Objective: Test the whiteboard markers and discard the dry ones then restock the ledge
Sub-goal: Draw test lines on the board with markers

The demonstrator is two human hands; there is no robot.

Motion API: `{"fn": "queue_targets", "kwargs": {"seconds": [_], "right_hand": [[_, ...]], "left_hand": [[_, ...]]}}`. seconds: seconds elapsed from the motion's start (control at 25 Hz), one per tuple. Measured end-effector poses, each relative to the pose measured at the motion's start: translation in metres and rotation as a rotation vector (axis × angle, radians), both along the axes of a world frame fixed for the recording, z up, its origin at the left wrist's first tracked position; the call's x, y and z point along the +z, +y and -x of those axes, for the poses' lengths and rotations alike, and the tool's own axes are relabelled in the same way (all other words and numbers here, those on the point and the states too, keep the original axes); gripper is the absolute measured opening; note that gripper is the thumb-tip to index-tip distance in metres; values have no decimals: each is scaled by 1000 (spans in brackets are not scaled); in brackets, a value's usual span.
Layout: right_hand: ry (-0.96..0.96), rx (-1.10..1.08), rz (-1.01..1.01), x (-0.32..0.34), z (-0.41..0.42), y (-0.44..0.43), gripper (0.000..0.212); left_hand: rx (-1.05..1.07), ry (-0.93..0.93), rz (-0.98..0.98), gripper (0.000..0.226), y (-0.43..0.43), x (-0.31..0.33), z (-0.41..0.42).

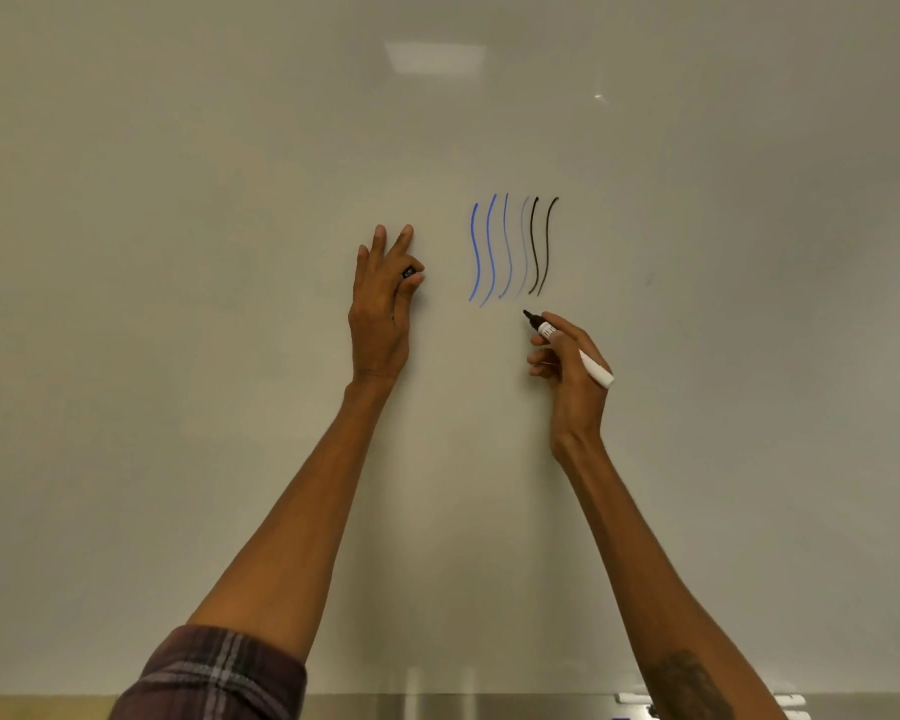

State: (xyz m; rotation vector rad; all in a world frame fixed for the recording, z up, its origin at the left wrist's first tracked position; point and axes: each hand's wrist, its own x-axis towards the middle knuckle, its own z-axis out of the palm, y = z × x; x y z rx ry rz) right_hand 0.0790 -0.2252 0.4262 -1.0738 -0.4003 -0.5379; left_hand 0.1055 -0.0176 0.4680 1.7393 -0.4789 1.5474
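A whiteboard (230,200) fills the view. On it are several wavy test strokes (513,246), blue ones on the left and two black ones on the right. My right hand (567,366) grips an uncapped white marker (572,348), its black tip pointing up-left just below the strokes and off the board. My left hand (383,309) rests against the board left of the strokes and pinches a small black marker cap (409,272) between thumb and forefinger, the other fingers straight.
The metal ledge (463,706) runs along the bottom edge. White markers (630,698) lie on it at the lower right, partly hidden behind my right forearm.
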Motion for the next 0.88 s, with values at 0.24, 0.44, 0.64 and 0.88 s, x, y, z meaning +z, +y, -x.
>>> {"fn": "queue_targets", "kwargs": {"seconds": [0.24,0.44,0.64,0.88], "right_hand": [[106,473,-187,-24,25,39,20],[143,576,-81,-50,42,79,30],[177,578,1,-73,50,110,27],[222,559,68,-90,55,133,21]], "left_hand": [[-255,124,457,19,-4,-30,43],[-462,197,934,29,-4,-72,68],[-504,292,1044,30,8,-107,79],[-474,351,997,24,25,-127,93]]}}
